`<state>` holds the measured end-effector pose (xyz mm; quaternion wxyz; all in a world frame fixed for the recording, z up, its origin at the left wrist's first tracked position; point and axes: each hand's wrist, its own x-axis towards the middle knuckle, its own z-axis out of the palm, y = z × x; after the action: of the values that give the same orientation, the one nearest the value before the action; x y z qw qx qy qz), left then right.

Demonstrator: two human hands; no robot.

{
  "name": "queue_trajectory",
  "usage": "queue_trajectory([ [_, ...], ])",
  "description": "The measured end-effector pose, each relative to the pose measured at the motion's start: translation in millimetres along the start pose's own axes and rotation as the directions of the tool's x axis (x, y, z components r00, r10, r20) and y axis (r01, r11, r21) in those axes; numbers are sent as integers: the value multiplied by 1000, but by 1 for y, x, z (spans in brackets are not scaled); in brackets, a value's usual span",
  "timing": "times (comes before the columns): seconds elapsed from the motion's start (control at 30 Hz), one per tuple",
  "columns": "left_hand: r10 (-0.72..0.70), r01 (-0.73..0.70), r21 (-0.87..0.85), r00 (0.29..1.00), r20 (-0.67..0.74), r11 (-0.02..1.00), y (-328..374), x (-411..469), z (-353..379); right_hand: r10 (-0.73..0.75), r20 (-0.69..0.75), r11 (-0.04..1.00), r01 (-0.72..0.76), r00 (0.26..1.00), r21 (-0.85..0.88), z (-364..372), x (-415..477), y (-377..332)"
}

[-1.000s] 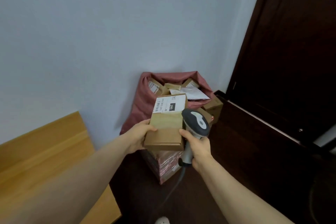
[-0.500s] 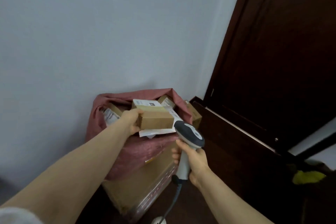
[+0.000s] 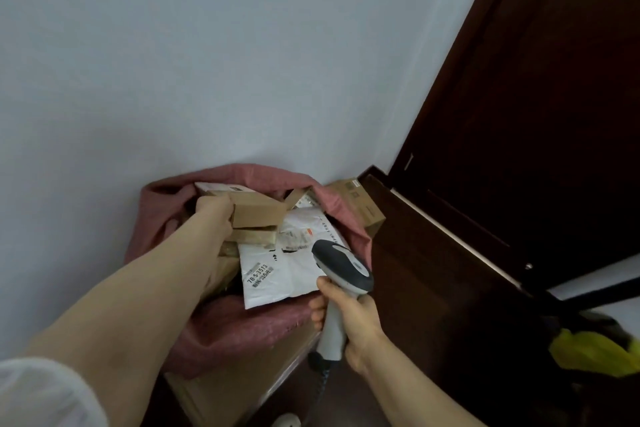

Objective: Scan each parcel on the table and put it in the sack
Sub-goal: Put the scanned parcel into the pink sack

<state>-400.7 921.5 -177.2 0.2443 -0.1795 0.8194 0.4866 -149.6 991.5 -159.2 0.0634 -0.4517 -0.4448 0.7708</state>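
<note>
The wall point(image 3: 242, 62) closes the far side, and the sack point(image 3: 235, 322) stands hard against it. A dark door point(image 3: 536, 114) and its frame close the right side, near the sack's right rim. A brown box point(image 3: 360, 201) is wedged between that rim and the frame. Open room lies only on the near side, where both arms enter.

The sack is pink, and its mouth gapes toward the viewer. Its near rim sags over a large carton point(image 3: 242, 381) below. The mouth is crowded. A white mailer point(image 3: 287, 263) lies flat across the right half, its lower edge at the near rim.

The parcel point(image 3: 258, 213) is a small cardboard box inside the sack's mouth, on the far left side, directly above other cardboard packages. Whether it touches them cannot be told. Its long axis runs left to right, roughly parallel to the wall. Its free end points toward the door.

The left hand point(image 3: 214, 215) grips the parcel's left end; its fingers are hidden behind the parcel, so their spread cannot be told. The right hand point(image 3: 356, 326) wraps its fingers, pressed together, round the handle of the scanner point(image 3: 341, 267). The handle is upright, and the head points up and left over the mailer.
</note>
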Motion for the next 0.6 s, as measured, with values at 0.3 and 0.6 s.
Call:
queue_trajectory([
  [0.3,138,-154,-126,983,-123,980,-34,-26,-21,9,137,998,0,991,-66,3,-22,11],
  [0.6,213,-188,178,968,-133,966,-172,-174,-144,124,427,986,-61,896,-156,26,-121,93],
])
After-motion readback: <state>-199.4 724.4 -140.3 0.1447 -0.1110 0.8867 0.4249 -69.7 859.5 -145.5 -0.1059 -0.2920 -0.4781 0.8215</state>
